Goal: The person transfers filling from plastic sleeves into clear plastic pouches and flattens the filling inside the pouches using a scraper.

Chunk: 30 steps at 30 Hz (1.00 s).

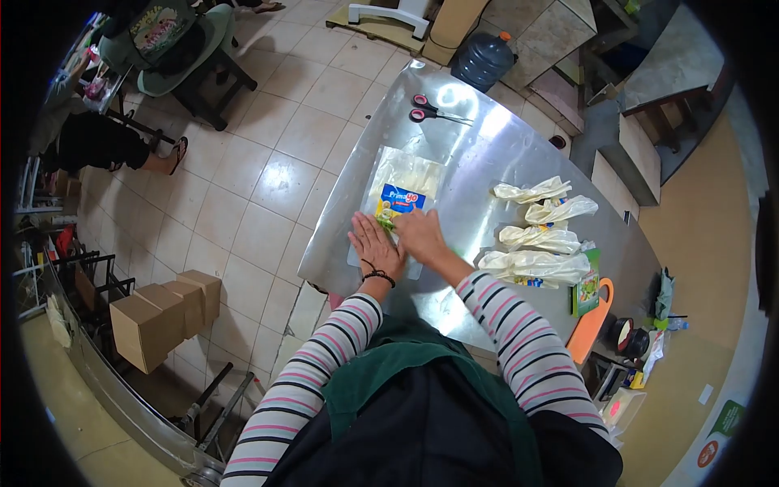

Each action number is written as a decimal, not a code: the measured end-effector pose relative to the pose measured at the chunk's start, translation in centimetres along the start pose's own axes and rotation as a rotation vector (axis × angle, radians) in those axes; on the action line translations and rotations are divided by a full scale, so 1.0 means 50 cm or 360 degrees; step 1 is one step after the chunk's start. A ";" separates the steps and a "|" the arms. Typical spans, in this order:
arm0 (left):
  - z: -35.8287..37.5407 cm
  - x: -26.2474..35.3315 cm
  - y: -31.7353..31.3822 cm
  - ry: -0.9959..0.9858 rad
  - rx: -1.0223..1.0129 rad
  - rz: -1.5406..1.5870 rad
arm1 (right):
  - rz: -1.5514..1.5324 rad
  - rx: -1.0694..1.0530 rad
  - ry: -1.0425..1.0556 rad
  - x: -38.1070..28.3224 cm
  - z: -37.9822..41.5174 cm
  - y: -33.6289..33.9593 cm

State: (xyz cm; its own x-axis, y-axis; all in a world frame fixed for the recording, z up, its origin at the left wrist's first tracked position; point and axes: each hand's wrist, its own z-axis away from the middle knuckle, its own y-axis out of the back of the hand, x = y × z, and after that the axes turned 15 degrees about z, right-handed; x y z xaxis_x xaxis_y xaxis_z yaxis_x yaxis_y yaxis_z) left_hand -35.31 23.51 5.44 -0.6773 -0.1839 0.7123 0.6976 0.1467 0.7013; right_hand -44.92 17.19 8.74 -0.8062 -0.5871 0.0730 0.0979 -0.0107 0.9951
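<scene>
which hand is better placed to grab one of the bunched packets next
Probably the right hand: the bunched packets lie on its side of the metal table, while the left hand would have to reach past it.

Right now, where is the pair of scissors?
In the head view, the scissors lie at the metal table's far end, beyond the blue-labelled packet.

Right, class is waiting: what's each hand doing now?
Left hand: open, flat on the packet.
Right hand: curled over the packet; grip cannot be told.
</scene>
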 end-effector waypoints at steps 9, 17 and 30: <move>-0.001 0.005 0.003 0.0085 -0.0111 -0.0225 | 0.0146 0.0114 0.0040 0.023 -0.110 0.004; -0.001 0.006 0.008 0.0066 -0.0148 -0.0204 | 0.0282 0.0211 -0.0120 0.028 -0.122 0.004; -0.001 0.006 0.016 0.0045 -0.0188 -0.0192 | 0.0464 0.0500 0.0474 0.100 -0.074 0.010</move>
State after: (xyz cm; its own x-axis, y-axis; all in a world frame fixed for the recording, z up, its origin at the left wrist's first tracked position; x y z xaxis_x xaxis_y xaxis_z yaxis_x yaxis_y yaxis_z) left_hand -34.95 23.53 6.20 -0.7521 -0.2206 0.6210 0.6354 0.0070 0.7721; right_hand -46.76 11.28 9.35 -0.5662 -0.7347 0.3737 0.0767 0.4044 0.9113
